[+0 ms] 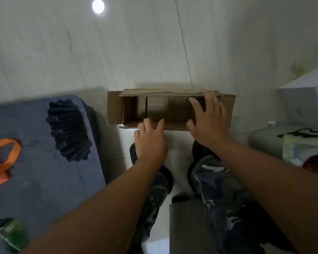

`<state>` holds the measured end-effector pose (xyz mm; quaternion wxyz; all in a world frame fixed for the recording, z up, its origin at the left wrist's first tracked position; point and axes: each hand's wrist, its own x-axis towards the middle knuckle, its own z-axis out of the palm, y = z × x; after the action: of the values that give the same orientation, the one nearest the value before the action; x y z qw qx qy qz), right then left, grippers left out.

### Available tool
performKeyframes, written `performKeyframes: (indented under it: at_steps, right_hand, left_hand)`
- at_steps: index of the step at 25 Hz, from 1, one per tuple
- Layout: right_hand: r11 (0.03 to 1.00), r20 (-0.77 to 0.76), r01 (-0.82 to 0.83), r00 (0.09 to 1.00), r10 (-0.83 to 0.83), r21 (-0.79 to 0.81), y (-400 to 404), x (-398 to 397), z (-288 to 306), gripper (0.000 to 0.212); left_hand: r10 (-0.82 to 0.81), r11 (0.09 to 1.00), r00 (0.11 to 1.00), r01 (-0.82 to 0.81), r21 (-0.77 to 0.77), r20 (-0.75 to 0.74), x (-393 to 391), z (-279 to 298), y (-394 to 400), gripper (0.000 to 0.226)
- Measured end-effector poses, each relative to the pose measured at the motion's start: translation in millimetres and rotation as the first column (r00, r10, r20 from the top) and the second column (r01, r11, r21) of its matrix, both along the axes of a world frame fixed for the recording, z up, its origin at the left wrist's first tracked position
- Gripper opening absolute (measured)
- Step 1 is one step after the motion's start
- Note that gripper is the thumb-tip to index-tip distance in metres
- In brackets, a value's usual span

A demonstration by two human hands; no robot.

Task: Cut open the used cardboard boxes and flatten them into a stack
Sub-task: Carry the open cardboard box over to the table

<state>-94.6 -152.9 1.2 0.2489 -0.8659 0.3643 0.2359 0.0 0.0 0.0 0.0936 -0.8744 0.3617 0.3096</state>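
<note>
- Box (154,110) is lying on the floor (62,52) just ahead of the person's feet, open side facing up, flaps at the left and right ends folded outward.
- Left hand (151,142) is hovering at the near wall, fingers straight and spread, fingertips at or touching the rim; holding nothing.
- Right hand (207,120) is reaching over the right end, fingers spread and relaxed, tips over the far wall; gripping nothing that can be seen.
- No knife or cutter is showing in either hand.
- Judged step: positioning the box for opening or collapse, not yet flattened.
- Next move is probably calling for a firm hold on both long walls, then slitting the bottom seam or pushing the walls flat.
- No stack is showing.
</note>
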Motion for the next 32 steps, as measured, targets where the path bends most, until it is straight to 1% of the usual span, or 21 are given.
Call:
performKeyframes:
  at_steps: [1, 2, 4, 6, 8, 10, 13, 15, 16, 17, 19, 20, 21, 23, 25, 27, 29, 30, 32]
  right_hand:
    - [0.998, 0.035, -0.035, 0.999, 0.036, -0.045, -4.0, 5.0, -6.3, 0.059]
    - [0.996, 0.034, -0.073, 0.997, 0.075, -0.057, -8.6, 10.2, -10.2, 0.054]
    - [0.989, -0.028, -0.145, 0.989, 0.144, -0.038, -18.4, 22.9, -19.1, 0.050]
    - [0.982, -0.082, -0.184, 0.980, 0.181, -0.038, -18.1, 28.2, -26.3, 0.052]
    - [0.977, -0.095, -0.202, 0.976, 0.196, -0.060, -16.8, 28.6, -21.0, 0.051]
    - [0.980, -0.089, -0.187, 0.980, 0.180, -0.072, -17.1, 28.3, -5.8, 0.048]
    - [0.985, -0.054, -0.166, 0.985, 0.163, -0.053, -16.4, 25.8, 27.1, 0.048]
    - [0.989, -0.018, -0.149, 0.989, 0.149, -0.005, -19.5, 28.1, 57.9, 0.051]
    - [0.989, -0.003, -0.146, 0.989, 0.146, 0.033, -20.9, 30.1, 75.0, 0.054]
    - [0.985, 0.004, -0.162, 0.987, 0.162, 0.061, -21.5, 33.5, 94.5, 0.058]
    - [0.977, 0.023, -0.200, 0.980, 0.199, 0.079, -18.8, 39.7, 130.8, 0.062]
    - [0.975, 0.041, -0.210, 0.977, 0.207, 0.076, -17.5, 45.1, 152.6, 0.064]
    - [0.975, 0.059, -0.209, 0.977, 0.205, 0.069, -15.6, 51.0, 175.9, 0.065]
    - [0.985, 0.113, -0.164, 0.981, 0.157, 0.054, -12.2, 62.6, 226.2, 0.065]
    - [0.990, 0.173, -0.129, 0.978, 0.116, 0.061, -10.6, 74.7, 278.3, 0.063]
    - [0.993, 0.210, -0.083, 0.976, 0.065, 0.079, -7.3, 85.6, 323.4, 0.059]
    - [0.995, 0.238, -0.049, 0.971, 0.028, 0.084, -3.7, 97.6, 375.4, 0.055]
    - [0.996, 0.249, -0.048, 0.968, 0.026, 0.081, -1.7, 103.0, 401.2, 0.056]
    - [0.995, 0.276, -0.031, 0.961, 0.002, 0.098, 0.8, 111.9, 453.0, 0.058]
  left_hand:
    - [0.043, 0.999, 0.999, -0.042, 0.012, -0.022, -0.2, -2.3, -0.5, 0.046]
    - [0.101, 0.995, 0.993, -0.100, 0.019, -0.059, -1.5, -6.5, -1.4, 0.043]
    - [0.194, 0.981, 0.970, -0.188, 0.052, -0.145, -4.6, -14.3, -2.7, 0.039]
    - [0.251, 0.968, 0.947, -0.249, 0.033, -0.200, -6.3, -15.8, -4.2, 0.034]
    - [0.317, 0.945, 0.927, -0.327, -0.018, -0.202, -2.5, -11.8, -6.5, 0.031]
    - [0.388, 0.914, 0.900, -0.404, -0.044, -0.199, 2.6, -2.1, -10.1, 0.032]
    - [0.480, 0.868, 0.853, -0.496, -0.030, -0.206, 14.8, 23.7, -16.7, 0.044]
    - [0.500, 0.852, 0.841, -0.520, -0.054, -0.205, 25.5, 50.4, -21.2, 0.044]
    - [0.532, 0.823, 0.815, -0.561, -0.084, -0.229, 31.8, 65.9, -23.9, 0.043]
    - [0.565, 0.786, 0.784, -0.606, -0.120, -0.258, 38.9, 83.3, -27.4, 0.048]
    - [0.620, 0.721, 0.724, -0.677, -0.144, -0.301, 53.5, 115.2, -33.7, 0.068]
    - [0.633, 0.707, 0.710, -0.692, -0.142, -0.308, 62.7, 134.7, -36.3, 0.079]
    - [0.635, 0.707, 0.709, -0.694, -0.138, -0.307, 71.5, 155.8, -37.8, 0.088]
    - [0.627, 0.702, 0.712, -0.692, -0.166, -0.316, 85.8, 201.3, -38.0, 0.097]
    - [0.615, 0.690, 0.709, -0.696, -0.201, -0.346, 100.0, 251.8, -32.9, 0.095]
    - [0.614, 0.677, 0.703, -0.703, -0.220, -0.359, 111.2, 294.2, -26.0, 0.076]
    - [0.603, 0.647, 0.700, -0.710, -0.279, -0.383, 124.4, 342.3, -16.6, 0.058]
    - [0.587, 0.633, 0.702, -0.708, -0.311, -0.404, 130.6, 368.1, -11.8, 0.057]
    - [0.516, 0.640, 0.724, -0.681, -0.356, -0.457, 141.2, 422.1, -1.2, 0.068]
